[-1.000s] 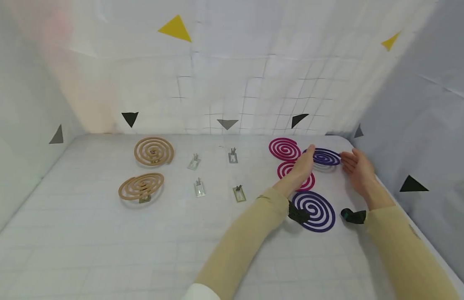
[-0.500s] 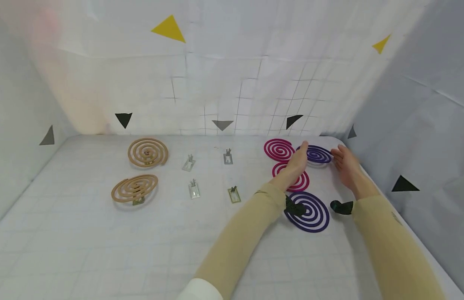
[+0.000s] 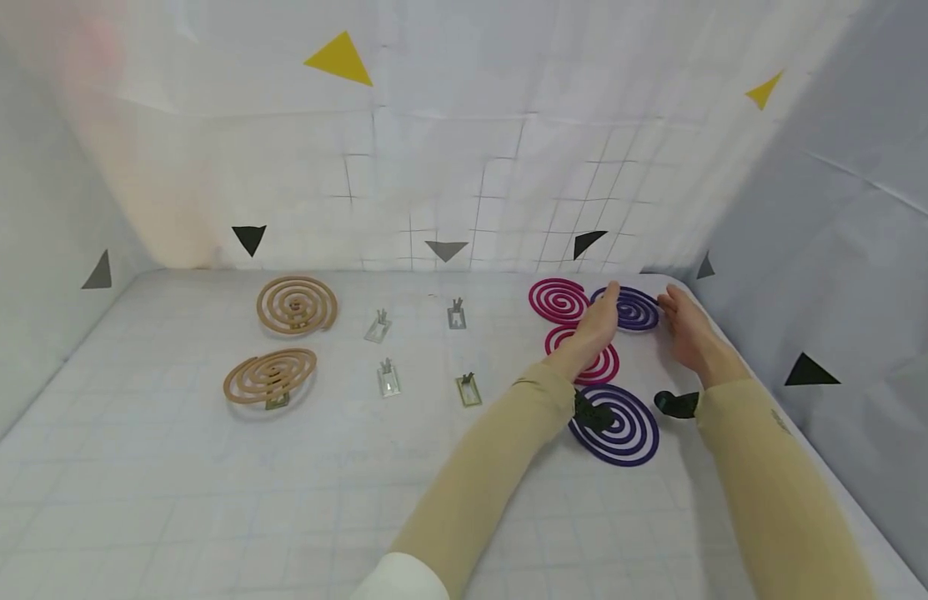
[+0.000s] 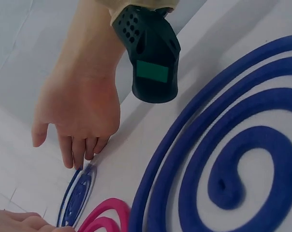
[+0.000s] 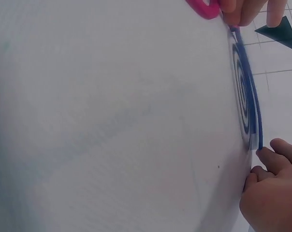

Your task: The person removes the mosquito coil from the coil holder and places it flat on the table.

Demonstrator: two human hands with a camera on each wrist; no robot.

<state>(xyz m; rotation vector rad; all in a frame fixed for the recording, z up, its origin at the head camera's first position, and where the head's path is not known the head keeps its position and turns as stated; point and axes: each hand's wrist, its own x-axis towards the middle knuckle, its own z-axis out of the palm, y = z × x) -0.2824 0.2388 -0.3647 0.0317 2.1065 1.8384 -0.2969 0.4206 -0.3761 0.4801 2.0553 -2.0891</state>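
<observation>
At the back right of the table, two flat hands frame a purple mosquito coil (image 3: 638, 310). The left hand (image 3: 593, 327) is at its left edge and covers part of it. The right hand (image 3: 689, 333) touches the opposite edge with its fingertips; in the left wrist view its fingers are nearly straight and the thumb stands apart. Part of the left hand's fingers is hidden in the head view. Beneath the left forearm lies another purple coil (image 3: 621, 423). Two pink coils, one at the back (image 3: 559, 302) and one partly behind the left hand (image 3: 602, 365), lie beside them.
On the left, two tan coils, a back one (image 3: 297, 304) and a front one (image 3: 272, 375), sit raised on small metal stands. Several loose stands (image 3: 388, 382) lie mid-table. Fabric walls with coloured triangles border the back and sides, the right wall (image 3: 854, 275) close to the right arm.
The head view has shifted slightly. The far purple coil now looks rounder, and the shadow seen under it earlier no longer shows. Both hands stay at its edges; the right has come slightly nearer the left.
</observation>
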